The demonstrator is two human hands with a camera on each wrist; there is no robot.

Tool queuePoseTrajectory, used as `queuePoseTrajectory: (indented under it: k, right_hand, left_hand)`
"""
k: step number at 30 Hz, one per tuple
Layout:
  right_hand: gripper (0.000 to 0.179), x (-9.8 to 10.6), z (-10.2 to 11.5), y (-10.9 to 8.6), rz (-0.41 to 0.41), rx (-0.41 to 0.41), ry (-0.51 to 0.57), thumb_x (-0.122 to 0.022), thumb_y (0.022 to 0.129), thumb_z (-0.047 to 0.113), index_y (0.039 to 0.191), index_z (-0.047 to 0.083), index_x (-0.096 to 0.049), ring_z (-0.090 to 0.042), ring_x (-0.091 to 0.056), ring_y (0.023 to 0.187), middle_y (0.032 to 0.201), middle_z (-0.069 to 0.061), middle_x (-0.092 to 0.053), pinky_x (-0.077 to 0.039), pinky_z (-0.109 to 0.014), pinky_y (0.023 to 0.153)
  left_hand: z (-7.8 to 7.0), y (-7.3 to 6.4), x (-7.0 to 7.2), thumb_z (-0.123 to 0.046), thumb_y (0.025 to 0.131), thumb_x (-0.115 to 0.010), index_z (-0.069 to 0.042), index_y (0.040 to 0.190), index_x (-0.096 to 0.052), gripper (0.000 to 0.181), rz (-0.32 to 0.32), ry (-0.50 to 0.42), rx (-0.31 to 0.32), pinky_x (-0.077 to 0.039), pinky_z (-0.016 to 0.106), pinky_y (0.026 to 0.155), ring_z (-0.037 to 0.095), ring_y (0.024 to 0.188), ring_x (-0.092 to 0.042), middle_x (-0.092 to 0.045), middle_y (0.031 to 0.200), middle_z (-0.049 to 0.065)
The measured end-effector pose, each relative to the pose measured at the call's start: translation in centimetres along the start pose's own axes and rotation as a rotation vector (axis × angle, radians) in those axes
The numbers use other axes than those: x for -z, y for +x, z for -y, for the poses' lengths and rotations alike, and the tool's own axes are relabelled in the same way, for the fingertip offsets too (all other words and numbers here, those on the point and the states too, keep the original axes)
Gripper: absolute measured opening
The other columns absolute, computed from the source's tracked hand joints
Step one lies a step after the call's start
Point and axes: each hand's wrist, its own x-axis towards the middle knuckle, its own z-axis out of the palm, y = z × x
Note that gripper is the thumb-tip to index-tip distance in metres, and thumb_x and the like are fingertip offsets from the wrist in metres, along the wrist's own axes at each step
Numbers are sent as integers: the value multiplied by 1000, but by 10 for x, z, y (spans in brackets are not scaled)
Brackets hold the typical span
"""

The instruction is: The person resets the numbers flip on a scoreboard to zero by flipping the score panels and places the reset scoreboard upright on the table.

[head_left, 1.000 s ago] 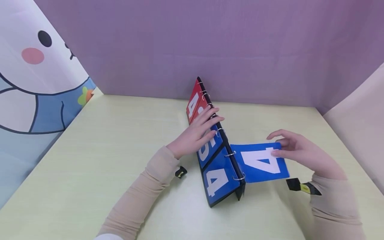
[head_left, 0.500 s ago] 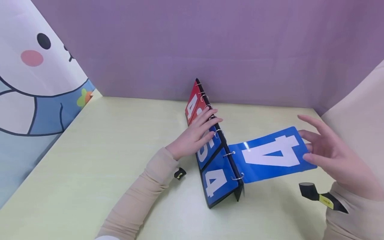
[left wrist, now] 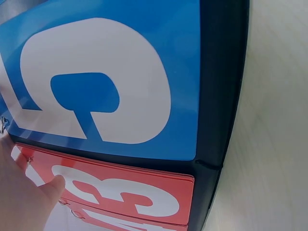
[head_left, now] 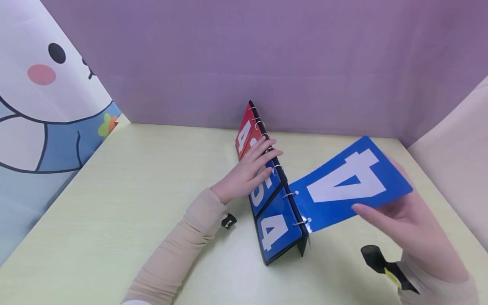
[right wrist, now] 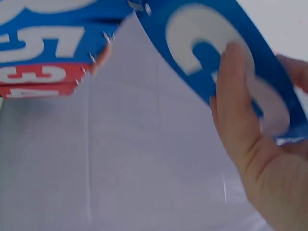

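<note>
A tabletop flip scoreboard (head_left: 292,207) stands like a tent, with red and blue number cards on rings along its black ridge. Across the middle of that ridge, my left hand (head_left: 244,176) holds the board, its fingertips reaching over the top. In the left wrist view, one finger lies against a red card (left wrist: 159,199). My right hand (head_left: 411,224) pinches the outer end of a blue number card (head_left: 339,184), its thumb on the white 4. The card is lifted out to the right, still on its two rings. A white 3 (right wrist: 197,24) shows on its other face.
The pale table (head_left: 164,203) extends around the board. A purple cloth (head_left: 259,63) rises behind it, and a cartoon-printed cloth (head_left: 34,101) hangs at the left. Each wrist wears a black band (head_left: 389,269).
My right hand has drawn the blue card outward, then raised and tilted it so the 4 faces the head camera more. The left hand stays on the board.
</note>
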Motion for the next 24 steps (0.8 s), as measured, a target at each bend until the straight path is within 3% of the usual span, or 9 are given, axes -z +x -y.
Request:
queuePoseTrajectory:
  k: [3,7,9,12,15,18,24]
  right_hand:
    - [82,-18,5,-2,-32,26,-153,-60,84,-12,149,18,-21,-8,-61,101,137,-1,-47,-56,-20,73]
    - [83,-37,7,0,-57,218,-218,-65,75,-20,145,6,-29,-6,-64,93,129,0,-54,-56,-18,71]
    - [70,-46,6,2,-86,343,-261,-68,77,-14,140,-2,-37,-2,-64,92,125,0,-58,-54,-15,70]
    - [42,-64,4,4,-175,526,-391,-67,87,11,123,-6,-54,2,-62,90,113,0,-64,-52,-12,74]
    - [35,-79,1,7,-203,762,-453,-58,94,26,100,-7,-65,-6,-63,86,95,-9,-68,-51,-13,80]
    - [30,-90,1,7,-158,913,-532,-55,96,23,89,-2,-70,-15,-64,81,87,-10,-69,-52,-16,83]
    - [31,-96,4,6,28,1002,-738,-47,100,24,91,10,-74,-15,-65,82,88,-1,-72,-53,-28,79]
  left_hand:
    - [0,1,0,-26,99,-47,-17,143,-38,47,-4,0,-8,-33,49,110,17,148,2,-17,157,3]
    - [0,2,-1,-26,99,-47,-16,143,-39,46,-8,-2,-22,-30,49,112,18,148,2,-17,157,4]
    - [1,3,-1,-26,99,-46,-16,143,-39,45,-9,-2,-32,-27,50,113,18,148,1,-17,157,4]
    - [2,4,-3,-26,99,-46,-16,143,-39,45,-15,-2,-44,-25,50,114,19,148,1,-18,157,4]
    - [5,2,-5,-25,99,-46,-15,142,-41,45,-23,-7,-62,-22,51,115,20,148,0,-19,156,6]
    - [7,-2,-6,-26,98,-47,-17,143,-40,46,-18,-13,-50,-25,51,114,20,148,0,-19,157,5]
    - [10,-11,-3,-30,98,-49,-20,145,-37,50,0,-7,-10,-34,49,110,16,148,1,-17,158,0]
